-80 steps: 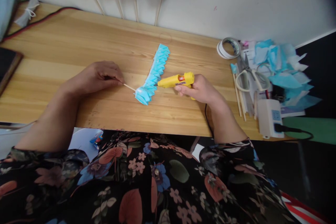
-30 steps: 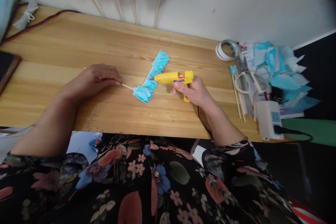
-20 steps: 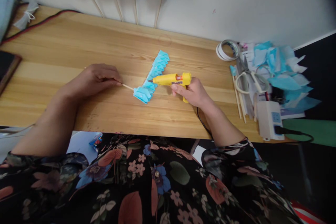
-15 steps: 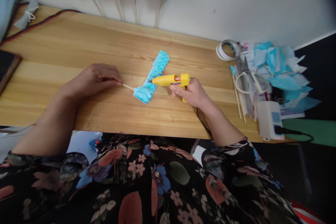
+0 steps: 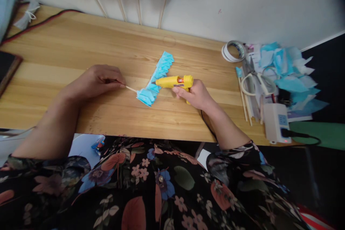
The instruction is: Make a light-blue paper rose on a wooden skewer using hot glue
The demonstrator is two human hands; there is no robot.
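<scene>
Left hand [image 5: 93,82]: fingers pinched shut on a thin wooden stick [image 5: 131,88], whose far end runs into the near end of the folded blue paper strip [image 5: 156,79] lying mid-desk [image 5: 81,50]. Right hand [image 5: 196,95]: fingers wrapped closed around the yellow glue gun [image 5: 175,82], just right of the strip, nozzle touching its middle. Tape roll [image 5: 234,50] and scissors [image 5: 258,81] sit well right of the strip.

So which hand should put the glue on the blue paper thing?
The right hand, probably: it grips the yellow glue gun, nozzle at the blue paper strip. The left hand pinches the stick.
</scene>
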